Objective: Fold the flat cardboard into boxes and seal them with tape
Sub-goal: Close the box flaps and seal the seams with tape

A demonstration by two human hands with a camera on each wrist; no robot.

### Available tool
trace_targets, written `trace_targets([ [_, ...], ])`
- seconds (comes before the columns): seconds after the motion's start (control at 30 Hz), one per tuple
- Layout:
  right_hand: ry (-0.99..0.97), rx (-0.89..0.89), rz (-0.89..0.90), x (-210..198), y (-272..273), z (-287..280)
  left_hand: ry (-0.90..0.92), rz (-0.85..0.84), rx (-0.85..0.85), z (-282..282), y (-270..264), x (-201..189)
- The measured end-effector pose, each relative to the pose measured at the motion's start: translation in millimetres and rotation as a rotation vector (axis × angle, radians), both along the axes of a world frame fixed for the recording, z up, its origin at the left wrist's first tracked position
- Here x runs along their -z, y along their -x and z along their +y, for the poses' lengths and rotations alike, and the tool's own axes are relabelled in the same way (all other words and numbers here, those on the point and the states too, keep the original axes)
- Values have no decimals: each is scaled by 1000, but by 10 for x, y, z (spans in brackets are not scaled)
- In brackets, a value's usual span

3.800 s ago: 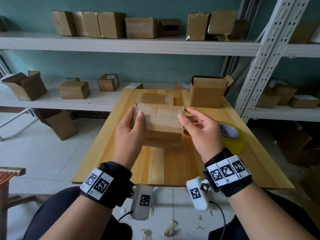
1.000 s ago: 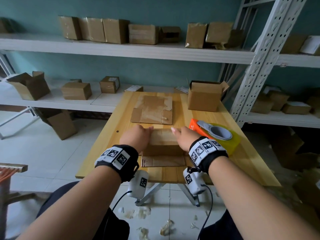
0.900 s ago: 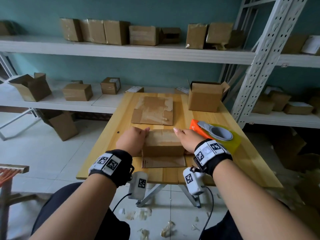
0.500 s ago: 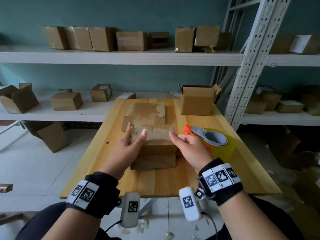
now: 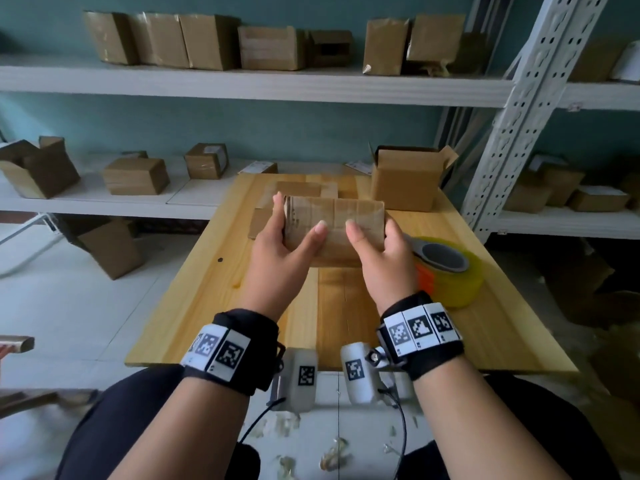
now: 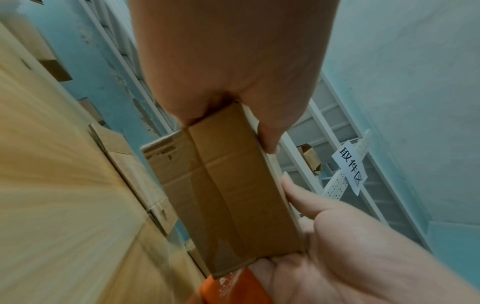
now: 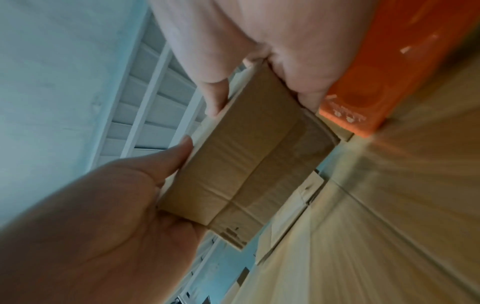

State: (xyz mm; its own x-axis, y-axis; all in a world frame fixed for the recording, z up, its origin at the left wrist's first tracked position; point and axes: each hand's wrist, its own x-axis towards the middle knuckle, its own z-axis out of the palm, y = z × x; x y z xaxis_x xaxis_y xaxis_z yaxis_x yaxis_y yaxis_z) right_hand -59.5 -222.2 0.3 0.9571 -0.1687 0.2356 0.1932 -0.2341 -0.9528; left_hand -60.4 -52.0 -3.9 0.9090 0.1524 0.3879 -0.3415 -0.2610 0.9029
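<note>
Both hands hold a small closed cardboard box (image 5: 346,216) in the air above the wooden table (image 5: 214,299). My left hand (image 5: 294,233) grips its left end, thumb on the near face, fingers behind. At the right end my right hand (image 5: 372,237) grips it the same way. From the left wrist, the box's underside (image 6: 228,195) shows a darker strip along the middle seam that looks like tape; the right wrist view shows that underside (image 7: 246,164) too. A tape dispenser (image 5: 446,271) with an orange handle and a yellowish roll lies just right of my right hand.
Flat cardboard (image 5: 304,190) lies on the table behind the held box. An open-topped box (image 5: 405,185) stands at the back right corner. White shelves (image 5: 242,84) with several boxes run behind, and a perforated metal post (image 5: 512,133) rises on the right.
A second ago both hands pressed the box down on the table near the front edge. They have since lifted it off the table and tilted it up, further from me.
</note>
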Motion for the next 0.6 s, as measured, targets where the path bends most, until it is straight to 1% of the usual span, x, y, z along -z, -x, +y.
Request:
trace_targets([
  [0.1, -40, -6, -11, 64, 8, 49, 52, -9, -4, 6, -51, 60],
  [0.2, -41, 72, -34, 102, -6, 67, 31, -14, -55, 11, -107, 146],
  [0.27, -10, 90, -38, 106, -11, 39, -10, 25, -52, 6, -121, 187],
  [0.33, -26, 89, -23, 83, -16, -7, 12, 62, -40, 20, -126, 197],
  [0.4, -41, 101, -2, 55, -26, -41, 77, 57, -29, 59, -137, 193],
  [0.5, -13, 79, -1, 98, -32, -50, 194, 83, -23, 69, -112, 155],
  [0.6, -31, 47, -12, 124, -44, -80, 495, 144, -18, 54, -76, 119],
])
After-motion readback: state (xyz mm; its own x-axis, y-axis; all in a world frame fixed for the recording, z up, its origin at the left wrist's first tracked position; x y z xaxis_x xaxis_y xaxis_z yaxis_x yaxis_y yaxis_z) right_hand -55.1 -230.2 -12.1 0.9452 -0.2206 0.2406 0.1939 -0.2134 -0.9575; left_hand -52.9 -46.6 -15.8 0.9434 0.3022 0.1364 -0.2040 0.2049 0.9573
